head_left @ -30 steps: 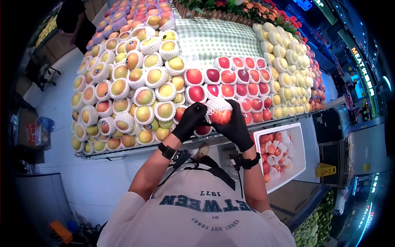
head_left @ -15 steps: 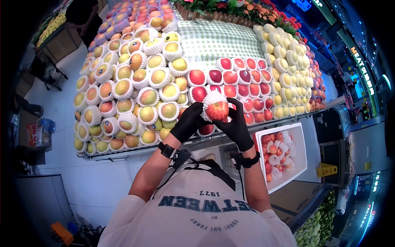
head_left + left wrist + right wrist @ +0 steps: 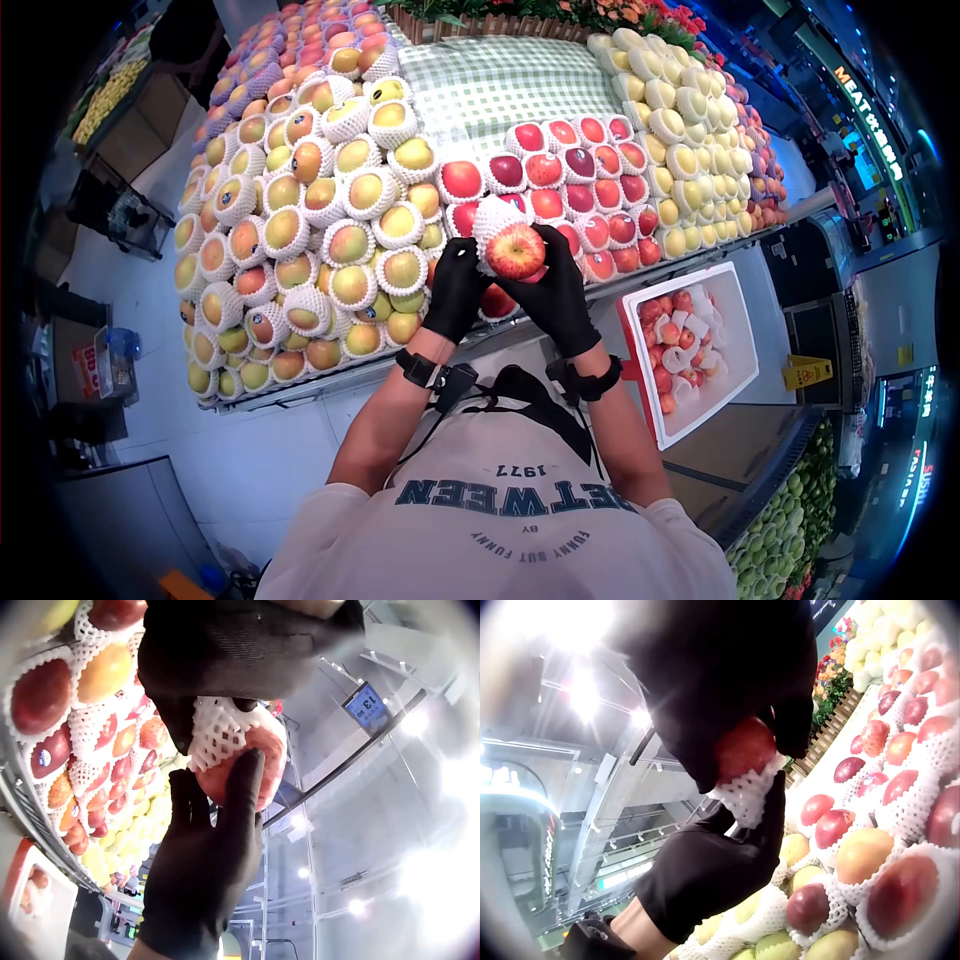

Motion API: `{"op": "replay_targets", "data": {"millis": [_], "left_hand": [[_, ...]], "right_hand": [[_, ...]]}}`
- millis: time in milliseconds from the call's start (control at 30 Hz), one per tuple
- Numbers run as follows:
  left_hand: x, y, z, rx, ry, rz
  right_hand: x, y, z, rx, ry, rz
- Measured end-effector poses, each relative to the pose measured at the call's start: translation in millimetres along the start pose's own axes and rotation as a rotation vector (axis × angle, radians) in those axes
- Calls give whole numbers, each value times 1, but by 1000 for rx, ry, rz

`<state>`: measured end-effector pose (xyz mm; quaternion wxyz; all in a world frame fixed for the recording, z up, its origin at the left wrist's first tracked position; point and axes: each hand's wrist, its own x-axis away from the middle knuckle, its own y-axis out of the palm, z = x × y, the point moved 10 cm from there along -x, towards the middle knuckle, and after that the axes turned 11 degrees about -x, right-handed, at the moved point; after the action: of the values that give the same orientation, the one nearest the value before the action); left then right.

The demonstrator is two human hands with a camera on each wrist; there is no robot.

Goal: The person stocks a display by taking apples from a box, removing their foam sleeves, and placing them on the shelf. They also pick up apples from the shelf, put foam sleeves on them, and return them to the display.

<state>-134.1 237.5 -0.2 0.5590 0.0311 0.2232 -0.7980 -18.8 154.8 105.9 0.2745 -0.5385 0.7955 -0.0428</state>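
A red apple [image 3: 515, 251] is held up in front of the body, its stem end facing the head camera. A white foam net sleeve [image 3: 496, 215] covers its far side, and the near side is bare. My right hand [image 3: 556, 300], in a black glove, grips the apple; its thumb lies along the fruit in the left wrist view. From the other side my black-gloved left hand [image 3: 456, 290] pinches the foam net [image 3: 744, 796], with its fingertips at the net in the right wrist view. Rows of netted red apples [image 3: 546, 172] lie just beyond both hands.
Netted yellow-red fruit [image 3: 285, 228] is heaped on the left of the stand, pale yellow fruit [image 3: 668, 125] on the right. A green checked cloth [image 3: 500, 85] lies behind the red apples. At the lower right stands a white foam box [image 3: 740, 375] with apples and loose nets.
The apple has been turned between my hands, so its stem end now faces up towards me and more bare skin shows. Both hands have come slightly closer to the body.
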Motion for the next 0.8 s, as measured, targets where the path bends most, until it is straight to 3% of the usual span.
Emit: {"op": "replay_targets", "data": {"millis": [67,233,300,367,433,500,533,567,633,700,767,800], "left_hand": [[2,-11,22,-103,-14,-47],[9,19,-26,1109,-527,-55],[10,30,-16,1444,-618,-63],[8,34,-3,1530,-621,-87],[3,22,14,1064,-356,-115],[2,11,53,53,1,-267],[3,18,42,397,-121,-255],[2,20,39,474,-124,-226],[4,18,37,303,-18,-138],[10,16,35,-12,93,-146],[17,14,36,-367,224,-178],[19,15,25,-347,136,-234]], "right_hand": [[1,3,-3,-64,20,-49],[-1,1,-12,-35,-63,-55],[-3,-3,-14,-5,-85,-56],[-1,-9,-16,-16,-90,-37],[-1,-23,-19,-63,-89,11],[2,-44,4,-200,45,63],[3,-58,20,-316,139,94],[6,-71,33,-437,229,125],[19,-68,42,-1417,422,139],[16,-117,12,164,105,139],[26,-141,8,233,11,237],[34,-154,1,303,-27,387]]}}
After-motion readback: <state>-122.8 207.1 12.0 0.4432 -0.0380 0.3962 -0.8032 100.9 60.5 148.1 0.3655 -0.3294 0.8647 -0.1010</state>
